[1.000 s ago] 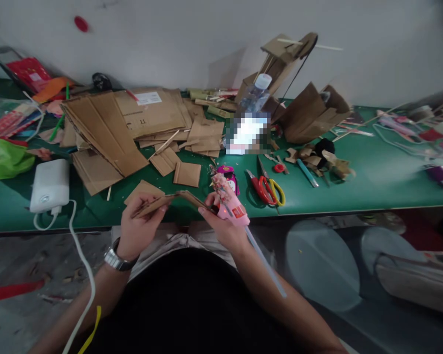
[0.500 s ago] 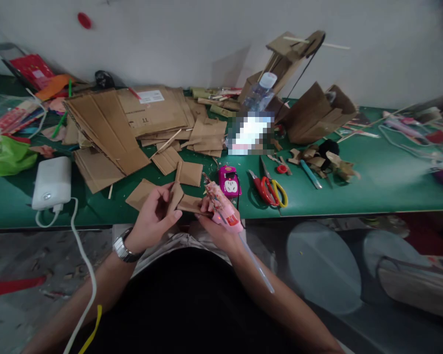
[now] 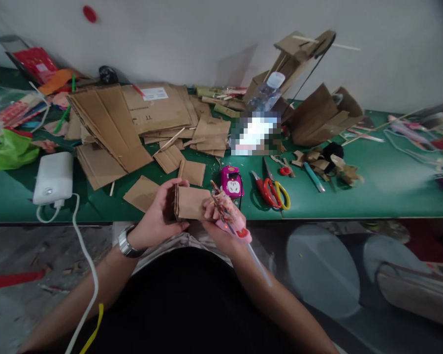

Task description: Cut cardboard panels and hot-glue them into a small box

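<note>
1. We locate the cardboard strip (image 3: 192, 202) at lower centre of frame, between our two hands; its long axis runs left to right. The left hand (image 3: 155, 217) is at its left end, the right hand (image 3: 223, 235) at its right end.
2. Left hand: fingers curled round the strip's left end, where a layered edge (image 3: 176, 202) stands across the long axis. Fold or separate piece: we cannot tell.
3. Right hand: grasping the pink glue gun (image 3: 233, 216) and pinching the strip's right end. The gun slants, nozzle toward upper left, near that end; the right hand is nearer the nozzle than the left.
4. Counts: hands, two; glue guns, one; clear glue sticks (image 3: 260, 265), one, projecting from the gun's rear; purple sockets (image 3: 232, 183), one, just above the gun; white boxes (image 3: 53, 178), one, at left of frame; blue pens (image 3: 313, 177), one, right of centre.
5. Small loose squares near the strip: three, above and upper left of it. The larger cardboard pile (image 3: 110, 128) overlaps too much for us to count.
</note>
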### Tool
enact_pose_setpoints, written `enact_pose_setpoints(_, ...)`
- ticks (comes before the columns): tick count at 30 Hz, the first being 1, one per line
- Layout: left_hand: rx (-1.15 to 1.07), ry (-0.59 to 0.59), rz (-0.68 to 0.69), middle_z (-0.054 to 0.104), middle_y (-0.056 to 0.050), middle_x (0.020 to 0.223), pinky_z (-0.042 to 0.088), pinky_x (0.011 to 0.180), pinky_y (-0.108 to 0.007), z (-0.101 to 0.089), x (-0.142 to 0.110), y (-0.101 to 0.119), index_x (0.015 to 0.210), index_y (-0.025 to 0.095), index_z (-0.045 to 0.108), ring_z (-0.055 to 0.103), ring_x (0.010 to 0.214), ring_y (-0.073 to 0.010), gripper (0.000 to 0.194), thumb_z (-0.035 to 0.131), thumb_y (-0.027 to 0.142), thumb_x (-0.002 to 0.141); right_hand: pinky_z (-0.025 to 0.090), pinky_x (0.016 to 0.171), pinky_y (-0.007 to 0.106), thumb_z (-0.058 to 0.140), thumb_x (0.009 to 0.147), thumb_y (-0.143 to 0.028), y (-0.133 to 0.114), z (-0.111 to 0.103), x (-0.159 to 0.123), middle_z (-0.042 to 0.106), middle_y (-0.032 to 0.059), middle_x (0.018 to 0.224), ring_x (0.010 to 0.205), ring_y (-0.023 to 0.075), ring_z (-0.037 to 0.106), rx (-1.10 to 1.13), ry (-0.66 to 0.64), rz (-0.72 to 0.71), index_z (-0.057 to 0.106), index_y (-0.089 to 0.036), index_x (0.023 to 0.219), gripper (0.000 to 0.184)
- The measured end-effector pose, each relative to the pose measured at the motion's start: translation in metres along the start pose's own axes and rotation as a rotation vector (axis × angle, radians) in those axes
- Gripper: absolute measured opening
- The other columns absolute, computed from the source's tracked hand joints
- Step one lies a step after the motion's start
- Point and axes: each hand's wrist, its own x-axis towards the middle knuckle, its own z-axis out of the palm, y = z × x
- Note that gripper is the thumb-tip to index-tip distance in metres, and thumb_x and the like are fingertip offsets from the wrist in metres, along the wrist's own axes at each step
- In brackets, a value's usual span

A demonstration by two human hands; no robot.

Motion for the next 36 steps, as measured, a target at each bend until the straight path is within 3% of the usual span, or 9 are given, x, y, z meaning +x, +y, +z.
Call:
enact_pose_setpoints(4, -0.015, -0.020, -0.007, 0.038, -0.012, 0.172, 0.060, 0.113, -0.046, 0.001, 0.000, 0.000, 0.162, 0.038, 0.039, 0.049, 0.154, -0.0347, 0.097, 0.093, 0.021, 0.083, 0.062, 0.085, 0.039, 0.075, 0.072, -0.014, 0.003, 0.000, 0.004, 0.061, -0.0032, 0.073, 0.083, 0.0220, 0.070, 0.090, 0.040, -0.081, 0.041, -0.029, 0.069, 0.037)
enact_pose_setpoints(7, -0.006, -0.011, -0.017, 0.036, -0.014, 0.175, 0.063, 0.108, -0.046, 0.002, -0.002, 0.002, 0.165, 0.039, 0.035, 0.051, 0.152, -0.0358, 0.102, 0.093, 0.021, 0.082, 0.060, 0.090, 0.040, 0.073, 0.074, -0.013, -0.003, 0.001, 0.002, 0.062, -0.0032, 0.078, 0.090, 0.0218, 0.071, 0.124, 0.070, -0.096, 0.042, -0.029, 0.072, 0.035)
enact_pose_setpoints(14, -0.026, -0.010, -0.038, 0.043, -0.014, 0.170, 0.061, 0.114, -0.051, 0.002, -0.003, 0.011, 0.162, 0.035, 0.047, 0.047, 0.154, -0.0377, 0.089, 0.093, 0.035, 0.085, 0.060, 0.094, 0.043, 0.073, 0.074, -0.011, -0.014, 0.003, -0.001, 0.062, -0.0043, 0.076, 0.093, 0.0231, 0.073, 0.192, 0.106, -0.117, 0.043, -0.029, 0.075, 0.036)
enact_pose_setpoints(21, 0.134, -0.005, -0.063, 0.044, -0.016, 0.169, 0.048, 0.126, -0.058, 0.005, -0.001, 0.016, 0.168, 0.033, 0.036, 0.049, 0.154, -0.0387, 0.103, 0.090, 0.017, 0.081, 0.062, 0.083, 0.045, 0.075, 0.073, -0.016, -0.014, 0.003, -0.002, 0.060, -0.0030, 0.071, 0.086, 0.0261, 0.072, 0.230, 0.143, -0.141, 0.044, -0.030, 0.072, 0.034)
enact_pose_setpoints(23, 0.153, -0.003, -0.069, 0.043, -0.017, 0.170, 0.050, 0.125, -0.058, 0.006, -0.001, 0.018, 0.167, 0.033, 0.036, 0.049, 0.154, -0.0392, 0.103, 0.089, 0.017, 0.081, 0.061, 0.083, 0.045, 0.074, 0.074, -0.015, -0.016, 0.002, -0.003, 0.062, -0.0021, 0.074, 0.089, 0.0267, 0.073, 0.222, 0.137, -0.134, 0.045, -0.030, 0.072, 0.033)
enact_pose_setpoints(26, 0.163, 0.007, -0.118, 0.045, -0.018, 0.167, 0.055, 0.118, -0.057, 0.005, -0.003, 0.019, 0.167, 0.030, 0.038, 0.048, 0.152, -0.0408, 0.099, 0.091, 0.027, 0.083, 0.061, 0.084, 0.045, 0.072, 0.076, -0.015, -0.017, 0.000, -0.005, 0.063, -0.0015, 0.075, 0.091, 0.0265, 0.073, 0.206, 0.145, -0.126, 0.045, -0.030, 0.073, 0.031)
enact_pose_setpoints(31, 0.063, -0.004, -0.111, 0.047, -0.019, 0.163, 0.053, 0.120, -0.055, 0.003, -0.007, 0.018, 0.166, 0.029, 0.040, 0.051, 0.149, -0.0406, 0.099, 0.091, 0.055, 0.085, 0.062, 0.087, 0.047, 0.075, 0.075, -0.015, -0.016, -0.002, -0.006, 0.063, -0.0019, 0.075, 0.095, 0.0281, 0.075, 0.191, 0.135, -0.114, 0.046, -0.030, 0.074, 0.032)
enact_pose_setpoints(36, 0.043, 0.003, -0.105, 0.050, -0.017, 0.157, 0.056, 0.114, -0.051, 0.005, -0.005, 0.020, 0.160, 0.030, 0.041, 0.055, 0.143, -0.0391, 0.097, 0.092, 0.056, 0.083, 0.061, 0.087, 0.048, 0.078, 0.076, -0.017, -0.016, 0.000, -0.006, 0.060, -0.0018, 0.074, 0.093, 0.0290, 0.075, 0.234, 0.149, -0.126, 0.047, -0.030, 0.073, 0.033)
